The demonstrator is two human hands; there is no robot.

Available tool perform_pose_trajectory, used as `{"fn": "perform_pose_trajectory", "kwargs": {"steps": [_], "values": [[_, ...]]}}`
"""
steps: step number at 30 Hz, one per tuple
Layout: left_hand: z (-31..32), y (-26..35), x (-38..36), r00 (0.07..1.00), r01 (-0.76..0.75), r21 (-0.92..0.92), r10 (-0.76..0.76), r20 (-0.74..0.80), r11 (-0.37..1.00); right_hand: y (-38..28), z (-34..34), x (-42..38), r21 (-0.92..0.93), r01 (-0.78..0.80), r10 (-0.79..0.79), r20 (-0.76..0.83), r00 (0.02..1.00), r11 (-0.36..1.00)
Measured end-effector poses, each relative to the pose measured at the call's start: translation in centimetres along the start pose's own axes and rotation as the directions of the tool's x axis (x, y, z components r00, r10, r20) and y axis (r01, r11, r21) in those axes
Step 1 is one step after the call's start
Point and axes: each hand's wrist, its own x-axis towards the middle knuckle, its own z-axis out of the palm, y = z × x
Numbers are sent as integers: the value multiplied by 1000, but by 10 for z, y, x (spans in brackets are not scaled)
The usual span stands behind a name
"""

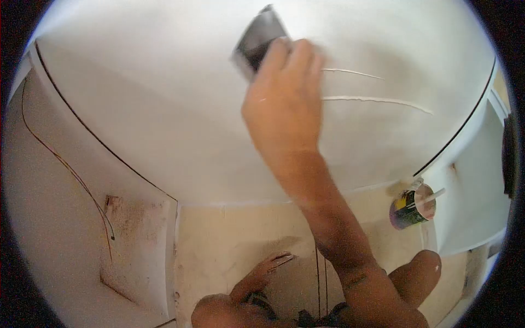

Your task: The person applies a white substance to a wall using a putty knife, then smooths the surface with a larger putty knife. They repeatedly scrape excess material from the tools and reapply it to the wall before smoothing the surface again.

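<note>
My right hand (290, 98) is closed around a putty knife (261, 41) with a broad, dark grey blade. The blade is blurred and lies close against the white panel (164, 104). Right of the hand, two raised white filler streaks run across the panel, the lower streak (377, 99) being the longer. Low in the view, my left hand (273, 263) is beside my knee, fingers pointing right. Something thin and pale with dark edges shows at its fingertips; I cannot tell what it is.
An open paint can (410, 208) with a pale stick in it stands at the right on the beige floor (219, 229). Thin wires (71, 169) hang on the left wall, near a stained recessed patch (134, 240). Dark gaps edge the panel on both sides.
</note>
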Motion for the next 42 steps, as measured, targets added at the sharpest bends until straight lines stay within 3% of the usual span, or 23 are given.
{"fn": "perform_pose_trajectory", "kwargs": {"steps": [8, 11, 14, 16, 17, 19, 21, 23, 26, 27, 28, 29, 31, 32, 33, 34, 35, 36, 37, 38, 40, 41, 42], "values": [[-6, 10, -2, 994, 46, -259, -70, -81, 965, -16, 11, -31, -130, 353, -320, 220, 921, 927], [-5, 16, -4, 991, 54, -342, -93, -98, 938, -8, -9, -42, 69, 349, -352, 331, 876, 935], [-13, 28, 4, 989, 67, -393, -112, -95, 917, 35, -46, -31, 208, 113, -202, 484, 851, 972], [-17, 35, 25, 994, 89, -412, -107, -22, 907, 88, -70, -24, 356, -14, -102, 305, 947, 935], [-17, 42, 41, 994, 110, -406, -101, 44, 907, 119, -82, -21, 291, -39, -48, 285, 957, 956], [-19, 69, 66, 980, 147, -362, -85, 182, 921, 190, -97, -19, 245, -408, 365, 203, 909, 880], [-37, 112, 69, 969, 27, -67, -10, 248, 997, 282, -101, -21, 234, -523, 515, 102, 851, 819], [-47, 96, 85, 967, -45, 39, 34, 252, 998, 344, -126, -10, 221, -682, 671, 134, 729, 697], [-53, 100, 86, 982, -48, 295, -10, 191, 954, 416, -136, -3, 40, -648, 649, -83, 757, 761], [-50, 85, 85, 991, 40, -123, -24, 129, 992, 431, -134, -3, -6, -666, 664, -68, 745, 746], [-47, 71, 82, 997, 77, -529, -50, 65, 845, 442, -131, -2, -47, -673, 671, -54, 739, 738], [-35, 16, 109, 997, 72, -546, -47, 60, 834, 459, -97, -31, -52, -658, 657, -46, 753, 751], [-20, -2, 102, 997, 71, -563, -65, 31, 824, 458, -86, -32, -57, -648, 622, -228, 749, 760], [4, 25, 100, 998, -57, -609, 32, -52, 791, 450, -84, -29, -54, -643, 617, -233, 752, 764], [2, 27, 97, 993, -119, -268, 115, -31, 956, 434, -83, -26, -73, -648, 623, -212, 753, 758], [1, 21, 94, 983, -185, 106, 184, 18, 977, 418, -79, -26, -95, -652, 629, -190, 754, 753], [-2, 17, 92, 982, -187, 110, 186, 23, 976, 397, -73, -25, -90, -580, 551, -224, 804, 810], [7, 23, 82, 996, -85, -245, 82, -25, 966, 381, -80, -16, -86, -501, 468, -253, 847, 861], [9, 21, 80, 999, 11, -572, -36, -33, 820, 362, -76, -16, -59, -462, 436, -243, 866, 885], [7, 23, 80, 999, 14, -573, -40, -33, 820, 343, -71, -15, -32, -422, 404, -234, 884, 906], [0, 33, 81, 983, -164, -20, 161, -87, 986, 298, -60, -17, -45, -367, 354, -183, 917, 929], [-1, 38, 82, 983, -158, -16, 156, -100, 987, 272, -56, -17, -30, -342, 332, -169, 928, 939], [-1, 45, 86, 991, -123, -390, 91, -99, 913, 246, -52, -17, -12, -314, 308, -154, 939, 949]]}}
